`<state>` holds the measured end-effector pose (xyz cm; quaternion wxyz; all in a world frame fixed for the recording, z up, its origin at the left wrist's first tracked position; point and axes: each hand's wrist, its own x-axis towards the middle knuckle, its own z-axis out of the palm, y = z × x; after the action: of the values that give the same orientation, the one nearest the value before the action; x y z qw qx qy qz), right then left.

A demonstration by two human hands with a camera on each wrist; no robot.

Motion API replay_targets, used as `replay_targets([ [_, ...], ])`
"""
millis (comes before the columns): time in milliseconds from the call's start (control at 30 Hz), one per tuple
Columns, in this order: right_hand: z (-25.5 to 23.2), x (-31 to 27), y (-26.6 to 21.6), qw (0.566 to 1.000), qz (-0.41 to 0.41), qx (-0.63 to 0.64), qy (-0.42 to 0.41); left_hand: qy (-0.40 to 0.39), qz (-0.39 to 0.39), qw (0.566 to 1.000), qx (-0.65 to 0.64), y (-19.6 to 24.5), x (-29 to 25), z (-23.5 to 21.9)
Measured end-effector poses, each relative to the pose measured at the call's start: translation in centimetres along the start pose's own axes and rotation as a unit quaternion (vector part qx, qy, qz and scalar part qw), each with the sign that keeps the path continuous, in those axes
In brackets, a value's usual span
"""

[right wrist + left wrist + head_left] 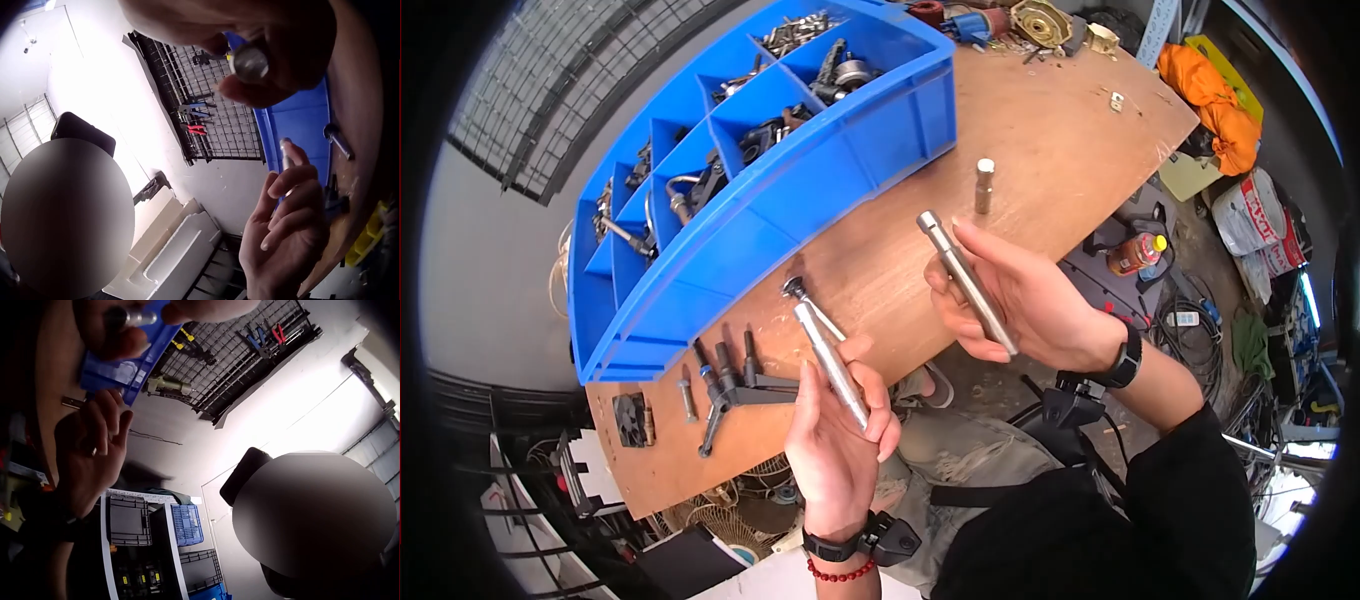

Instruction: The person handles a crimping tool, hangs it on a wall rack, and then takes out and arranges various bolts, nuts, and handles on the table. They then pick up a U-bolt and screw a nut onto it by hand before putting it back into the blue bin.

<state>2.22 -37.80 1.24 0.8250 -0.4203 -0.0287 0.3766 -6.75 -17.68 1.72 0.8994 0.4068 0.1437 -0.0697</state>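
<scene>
My left hand [835, 455] grips a smooth silver metal rod [828, 358] between thumb and fingers, its upper end tilted away from me. Held in my right hand [1045, 300] is a second silver rod [972, 290], with a narrowed neck near its top end. Both rods are above the table's near edge, apart from each other. The right wrist view shows the round end of the right-hand rod [251, 64]. Beyond the right hand, a short grooved metal pin [984, 188] stands upright on the wooden table [1080, 130]. A dark-headed shaft [796, 289] lies behind the left-hand rod.
A blue divided bin [860, 150] full of metal parts takes up the table's back left. Left of my left hand are a black multi-legged part [725, 388], a small bolt [687, 398] and a dark block [629, 420]. A bottle [1135, 254] stands below the right edge.
</scene>
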Motion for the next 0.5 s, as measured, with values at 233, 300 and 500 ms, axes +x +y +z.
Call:
replay_targets([
  [233, 3.2, -0.2, 2.0, 1.000, 0.013, -0.027, -0.005, 0.058, 0.026, 0.998, -0.010, 0.7, -3.4, -1.7],
  [300, 3.9, -0.5, 2.5, 0.998, 0.033, -0.034, -0.042, 0.045, 0.021, 0.998, -0.024, 0.8, -4.5, -2.4],
  [500, 7.2, -1.9, 3.5, 0.995, 0.094, -0.007, -0.009, 0.039, 0.023, 0.999, -0.022, 0.9, -7.4, -4.4],
])
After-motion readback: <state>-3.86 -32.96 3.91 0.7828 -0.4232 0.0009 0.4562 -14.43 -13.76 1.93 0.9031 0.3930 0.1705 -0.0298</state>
